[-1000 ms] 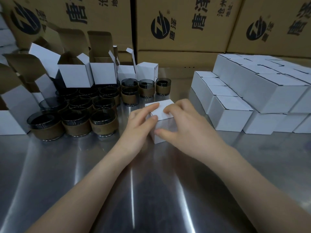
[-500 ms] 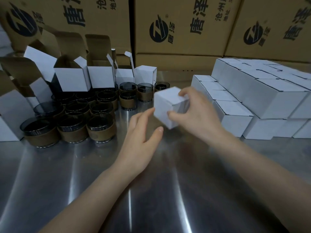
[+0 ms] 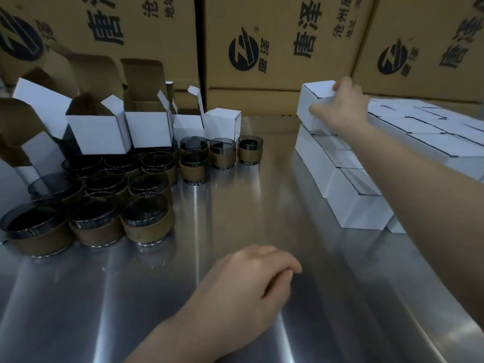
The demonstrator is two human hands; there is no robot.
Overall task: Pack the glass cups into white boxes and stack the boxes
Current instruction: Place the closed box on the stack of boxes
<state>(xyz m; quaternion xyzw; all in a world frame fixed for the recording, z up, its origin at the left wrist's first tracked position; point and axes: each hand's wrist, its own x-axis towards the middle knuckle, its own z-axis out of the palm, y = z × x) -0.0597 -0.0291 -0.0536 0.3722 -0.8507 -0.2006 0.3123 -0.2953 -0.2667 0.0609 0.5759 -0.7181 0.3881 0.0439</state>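
My right hand (image 3: 341,107) grips a closed white box (image 3: 311,100) and holds it at the far left end of the stack of closed white boxes (image 3: 358,203), just above the lower row. My left hand (image 3: 251,281) rests near the front of the steel table with its fingers loosely curled, holding nothing. Several dark glass cups with brown sleeves (image 3: 146,221) stand in a cluster at the left. Behind them stand several open white boxes (image 3: 100,134) with raised flaps.
The steel table (image 3: 235,210) reflects light between the cups and the stack. Large brown cartons (image 3: 275,43) with black print form a wall along the back. Three cups (image 3: 222,153) stand in a row near the table's middle, beside a closed small box (image 3: 222,124).
My right hand has lifted the closed box from the table's middle and carried it right and back to the stack. My left hand has let go and drawn back toward me.
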